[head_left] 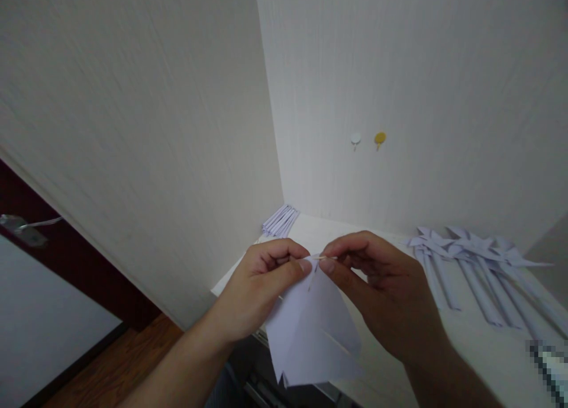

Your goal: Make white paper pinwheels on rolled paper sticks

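A white paper sheet (310,343) with slits cut in it hangs from my left hand (260,278), whose thumb and fingers pinch its upper edge. Close beside it, my right hand (386,283) grips a thin pale toothpick (327,257) between thumb and forefinger. The toothpick's left end meets the paper's top edge; whether it passes through cannot be seen. Small dark slits or marks show on the sheet just below the fingertips. The paper hangs above the front edge of the white tabletop (319,225).
Several white paper pinwheels (470,245) with rolled-paper handles lie on the right of the table. A bundle of thin paper rolls (281,219) sits in the back corner. Walls close in behind and at left, with a white hook (355,138) and a yellow hook (380,138).
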Demonstrator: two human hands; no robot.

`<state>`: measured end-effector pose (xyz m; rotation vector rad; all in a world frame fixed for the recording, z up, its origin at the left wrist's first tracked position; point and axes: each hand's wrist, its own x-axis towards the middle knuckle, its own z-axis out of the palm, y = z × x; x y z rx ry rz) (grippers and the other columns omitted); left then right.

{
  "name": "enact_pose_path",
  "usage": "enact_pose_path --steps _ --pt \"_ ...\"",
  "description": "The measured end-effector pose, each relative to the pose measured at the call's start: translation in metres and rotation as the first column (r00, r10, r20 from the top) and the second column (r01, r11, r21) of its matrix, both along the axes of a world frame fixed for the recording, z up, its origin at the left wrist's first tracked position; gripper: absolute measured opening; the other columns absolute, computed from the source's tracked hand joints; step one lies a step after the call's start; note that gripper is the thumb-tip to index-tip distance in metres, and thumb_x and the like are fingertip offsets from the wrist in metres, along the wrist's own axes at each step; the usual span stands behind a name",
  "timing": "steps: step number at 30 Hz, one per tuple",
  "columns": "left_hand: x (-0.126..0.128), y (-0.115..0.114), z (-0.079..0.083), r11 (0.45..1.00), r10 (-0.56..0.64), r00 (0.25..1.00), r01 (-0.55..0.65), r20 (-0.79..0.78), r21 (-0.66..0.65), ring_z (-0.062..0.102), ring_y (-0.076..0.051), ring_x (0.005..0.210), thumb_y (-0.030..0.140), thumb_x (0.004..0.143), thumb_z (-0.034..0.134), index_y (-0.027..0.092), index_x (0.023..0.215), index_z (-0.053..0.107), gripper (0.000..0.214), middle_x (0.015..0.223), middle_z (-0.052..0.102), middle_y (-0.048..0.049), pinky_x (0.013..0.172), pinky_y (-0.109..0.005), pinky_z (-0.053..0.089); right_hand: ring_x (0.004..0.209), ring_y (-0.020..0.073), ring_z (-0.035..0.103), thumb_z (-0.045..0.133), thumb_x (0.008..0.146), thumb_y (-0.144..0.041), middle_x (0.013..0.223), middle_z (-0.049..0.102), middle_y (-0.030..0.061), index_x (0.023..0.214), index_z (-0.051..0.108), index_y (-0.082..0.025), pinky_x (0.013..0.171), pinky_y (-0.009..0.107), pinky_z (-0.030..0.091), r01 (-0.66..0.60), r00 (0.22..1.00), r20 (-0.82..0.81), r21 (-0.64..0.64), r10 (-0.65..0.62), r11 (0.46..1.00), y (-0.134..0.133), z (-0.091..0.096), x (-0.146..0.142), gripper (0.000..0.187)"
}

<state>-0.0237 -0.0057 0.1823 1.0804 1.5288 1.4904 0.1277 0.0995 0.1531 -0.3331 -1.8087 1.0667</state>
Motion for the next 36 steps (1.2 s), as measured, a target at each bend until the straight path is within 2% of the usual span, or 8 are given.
enact_pose_path --steps 7,14,21,31,36 --pt "-0.002 -0.004 0.001 0.998 -0.044 0.999 0.042 0.029 0.054 0.053 -0.012 0.053 0.042 0.076 0.077 0.019 0.079 0.075 0.024 0.064 0.064 -0.0014 0.047 -0.020 0.038 0.071 0.0167 0.070 0.074 0.090 -0.026 0.081 0.076 0.0010 0.089 0.074 -0.026 0.061 0.028 0.056 -0.005 1.000 0.008 0.009 0.005 1.000 0.000 0.001 0.000 0.001" --pt "0.001 -0.003 0.000 0.990 -0.026 0.997 0.015 0.074 0.138 0.053 -0.010 0.056 0.038 0.077 0.083 0.017 0.085 0.071 0.025 0.067 0.064 0.0001 0.050 -0.019 0.040 0.074 0.0169 0.071 0.073 0.091 -0.025 0.082 0.076 0.0016 0.087 0.072 -0.023 0.067 0.029 0.056 -0.048 0.999 0.009 -0.004 0.048 0.999 0.000 0.002 0.000 0.005" --pt "0.000 -0.004 0.003 0.985 -0.052 0.994 0.035 0.097 0.169 0.054 -0.009 0.059 0.035 0.081 0.082 0.017 0.085 0.073 0.020 0.068 0.065 0.0006 0.052 -0.017 0.040 0.076 0.0145 0.070 0.074 0.089 -0.022 0.083 0.077 -0.0017 0.092 0.076 -0.026 0.071 0.025 0.056 -0.014 0.999 0.033 0.072 0.012 0.997 -0.001 0.007 -0.001 0.005" --pt "-0.001 -0.005 0.003 0.989 -0.046 0.999 0.047 -0.009 0.142 0.056 -0.010 0.063 0.035 0.083 0.080 0.017 0.086 0.076 0.019 0.072 0.067 -0.0008 0.056 -0.019 0.041 0.071 0.0122 0.063 0.068 0.092 -0.021 0.080 0.072 -0.0038 0.090 0.073 -0.025 0.063 0.022 0.049 -0.033 0.993 0.120 0.149 0.015 0.988 0.002 0.012 0.002 0.007" --pt "-0.001 -0.002 -0.002 0.988 -0.002 0.995 0.016 -0.098 0.151 0.057 -0.011 0.067 0.035 0.085 0.078 0.019 0.086 0.077 0.016 0.075 0.068 -0.0008 0.059 -0.021 0.042 0.070 0.0117 0.061 0.066 0.093 -0.020 0.078 0.071 -0.0039 0.088 0.072 -0.024 0.065 0.023 0.048 -0.046 0.991 0.129 0.148 0.027 0.988 0.001 0.012 0.003 0.009"
